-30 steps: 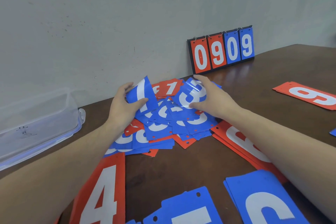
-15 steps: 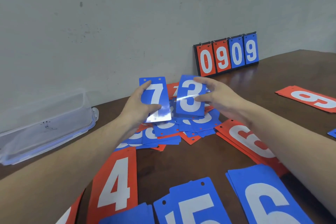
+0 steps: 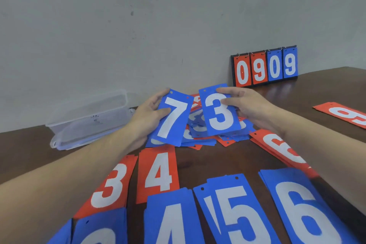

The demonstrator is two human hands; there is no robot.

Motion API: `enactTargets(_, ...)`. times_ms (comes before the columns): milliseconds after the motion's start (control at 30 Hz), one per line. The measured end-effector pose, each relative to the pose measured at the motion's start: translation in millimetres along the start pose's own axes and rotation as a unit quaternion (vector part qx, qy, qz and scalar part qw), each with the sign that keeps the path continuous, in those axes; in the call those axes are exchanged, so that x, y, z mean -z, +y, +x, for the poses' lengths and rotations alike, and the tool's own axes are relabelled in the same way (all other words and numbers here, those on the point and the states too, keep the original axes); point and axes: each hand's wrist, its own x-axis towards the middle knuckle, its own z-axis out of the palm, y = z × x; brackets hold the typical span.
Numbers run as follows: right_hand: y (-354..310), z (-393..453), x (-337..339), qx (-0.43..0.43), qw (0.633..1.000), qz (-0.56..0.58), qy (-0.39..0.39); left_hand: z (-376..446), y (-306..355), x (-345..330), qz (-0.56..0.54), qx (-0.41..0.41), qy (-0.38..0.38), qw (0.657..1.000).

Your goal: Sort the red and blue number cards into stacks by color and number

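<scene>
Nearest the camera, sorted cards are laid in a row on a dark brown wooden table (image 3: 227, 160). Along the bottom edge are blue stacks: a partly cut-off card at the left, then a blue 4 stack (image 3: 172, 220), a blue 5 stack (image 3: 235, 210) and a blue 6 stack (image 3: 303, 208). Just behind them lie a red 3 stack (image 3: 111, 184) and a red 4 stack (image 3: 158, 172), and to the right a red 6 stack (image 3: 277, 148) is partly covered by the right forearm.

Above the middle of the table, two cards are held up facing the camera. A blue 7 card (image 3: 173, 119) is pinched by the left hand (image 3: 146, 113), thumb on the face and fingers behind. A blue 3 card (image 3: 218, 111) is gripped by the right hand (image 3: 249, 105), fingers curled over its top and face.

Beneath the hands an unsorted pile (image 3: 200, 134) of mixed blue and red cards is spread on the table.

Farther back, a clear plastic box (image 3: 89, 117) sits at the left, a red 9 card (image 3: 344, 114) lies at the right, and a scoreboard stand (image 3: 265, 67) reading 0909 leans against the grey wall (image 3: 138, 25).
</scene>
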Motion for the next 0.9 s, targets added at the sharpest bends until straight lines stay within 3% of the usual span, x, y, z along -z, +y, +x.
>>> enactTargets(367,-36,-51,-50,0.008,0.999,-0.038,-0.036,-77,12,67,0.002,0.009,0.008,1.0)
enactTargets(567,-42,-74,-86,-0.013,0.998,-0.032,-0.046,-119,9,105,0.014,0.029,0.062,0.998)
enactTargets(900,-43,-104,-137,-0.04,0.986,-0.082,-0.143,-174,3,159,-0.024,0.053,0.114,0.992)
